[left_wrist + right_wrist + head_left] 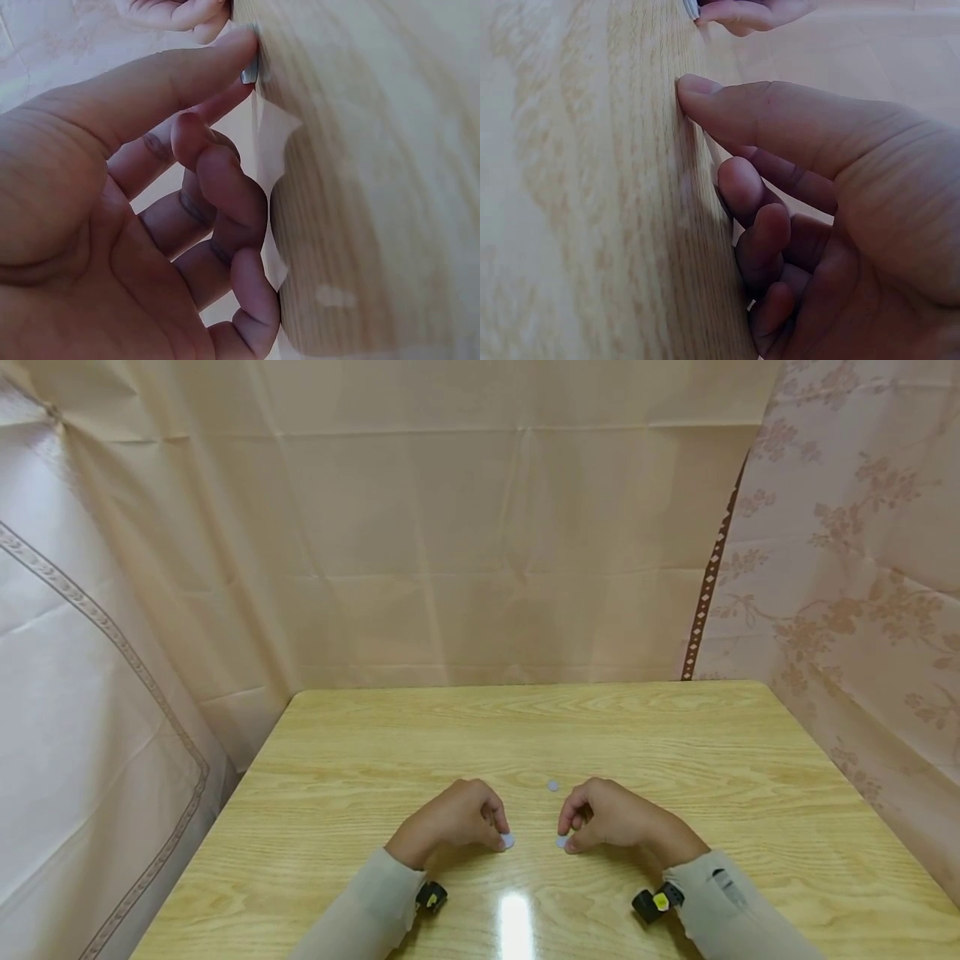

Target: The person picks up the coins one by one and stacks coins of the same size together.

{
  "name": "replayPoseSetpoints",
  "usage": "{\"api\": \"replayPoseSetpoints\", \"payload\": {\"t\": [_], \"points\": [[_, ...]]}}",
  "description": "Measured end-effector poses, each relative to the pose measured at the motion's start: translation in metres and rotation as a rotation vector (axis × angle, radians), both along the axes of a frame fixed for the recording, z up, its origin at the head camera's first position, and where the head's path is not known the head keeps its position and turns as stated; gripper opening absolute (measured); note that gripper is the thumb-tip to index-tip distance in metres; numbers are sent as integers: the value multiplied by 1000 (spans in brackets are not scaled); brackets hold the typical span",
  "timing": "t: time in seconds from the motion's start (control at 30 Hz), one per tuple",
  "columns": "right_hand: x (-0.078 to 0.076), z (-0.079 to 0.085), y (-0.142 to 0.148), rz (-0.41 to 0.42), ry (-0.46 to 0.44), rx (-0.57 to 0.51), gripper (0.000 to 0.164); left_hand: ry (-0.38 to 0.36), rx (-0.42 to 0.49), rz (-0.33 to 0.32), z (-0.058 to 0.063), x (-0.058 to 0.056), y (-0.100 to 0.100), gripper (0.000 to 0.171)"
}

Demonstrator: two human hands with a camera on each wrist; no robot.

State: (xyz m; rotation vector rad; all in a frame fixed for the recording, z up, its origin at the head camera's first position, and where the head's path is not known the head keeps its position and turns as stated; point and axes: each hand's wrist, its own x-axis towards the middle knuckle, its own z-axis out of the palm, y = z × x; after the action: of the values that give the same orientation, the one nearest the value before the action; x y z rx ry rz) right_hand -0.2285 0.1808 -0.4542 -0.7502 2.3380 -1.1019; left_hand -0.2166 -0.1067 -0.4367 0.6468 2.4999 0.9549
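Small round white discs are at both hands on the wooden table. My left hand (465, 817) pinches one white disc (507, 841) between thumb and forefinger; in the left wrist view the edge of this disc (250, 73) shows under the thumb tip. Across from it, my right hand (611, 814) has thumb and forefinger at another white disc (562, 842), low at the tabletop. That second disc is hidden behind the thumb (735, 109) in the right wrist view. The other fingers of both hands are curled in. A third white disc (552, 786) lies flat farther back, between the hands.
The light wooden table (360, 735) reaches back to a beige curtain (465, 552). Patterned cloth (862, 568) hangs on the right, and a white cloth (67, 677) on the left. Dark cameras are strapped at both wrists. A bright reflection lies near the table's front.
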Motion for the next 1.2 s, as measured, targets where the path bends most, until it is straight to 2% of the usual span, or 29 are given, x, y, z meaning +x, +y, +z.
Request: {"api": "replayPoseSetpoints", "payload": {"t": [0.67,1.2], "points": [[1,1,1,0,-25,-22,16,-39,26,12,-4,-2,0,16],[1,1,0,24,-10,-18,15,-46,19,22,3,-2,0,15]]}}
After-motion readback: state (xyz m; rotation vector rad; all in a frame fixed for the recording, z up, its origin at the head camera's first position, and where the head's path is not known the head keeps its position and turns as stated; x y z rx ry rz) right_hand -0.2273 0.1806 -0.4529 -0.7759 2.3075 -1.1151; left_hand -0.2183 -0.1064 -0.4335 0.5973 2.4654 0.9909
